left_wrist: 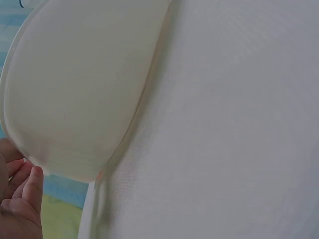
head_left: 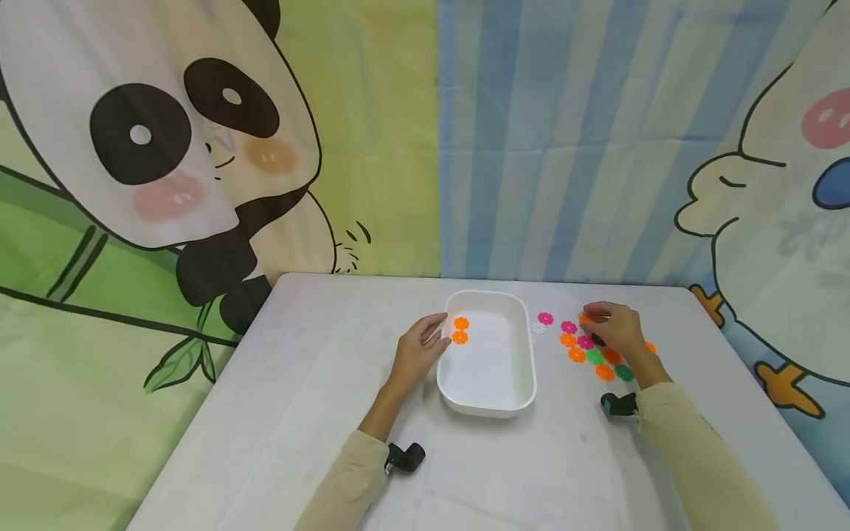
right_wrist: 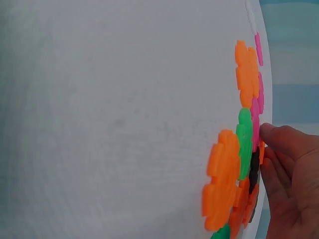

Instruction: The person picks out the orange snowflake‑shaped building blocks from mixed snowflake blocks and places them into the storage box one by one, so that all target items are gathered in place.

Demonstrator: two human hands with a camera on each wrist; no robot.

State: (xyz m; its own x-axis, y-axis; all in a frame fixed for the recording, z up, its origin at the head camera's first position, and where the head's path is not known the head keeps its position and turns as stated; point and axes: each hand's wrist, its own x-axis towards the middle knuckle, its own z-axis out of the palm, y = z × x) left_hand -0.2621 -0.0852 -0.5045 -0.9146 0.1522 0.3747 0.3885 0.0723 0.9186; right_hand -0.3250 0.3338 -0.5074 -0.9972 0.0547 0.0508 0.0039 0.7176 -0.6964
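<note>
A white rectangular tray (head_left: 491, 380) stands on the table with two orange flower-shaped pieces (head_left: 461, 330) inside, near its left wall. My left hand (head_left: 418, 350) holds the tray's left rim; in the left wrist view its fingers (left_wrist: 33, 186) meet the tray's edge (left_wrist: 75, 99). To the right of the tray, my right hand (head_left: 617, 328) pinches an orange flower-shaped piece (head_left: 587, 318) between thumb and fingers. Below and beside that hand lie several flat flower-shaped pieces, among them pink (head_left: 568, 327), orange (head_left: 605, 372), green (head_left: 623, 372) and black ones, the black partly hidden.
A whitish, see-through flower piece (head_left: 538, 328) lies between the tray and a pink piece (head_left: 545, 318). The white tabletop (head_left: 505, 472) reaches back to a cartoon-printed curtain (head_left: 551, 147). Each wrist carries a small black camera (head_left: 406, 457).
</note>
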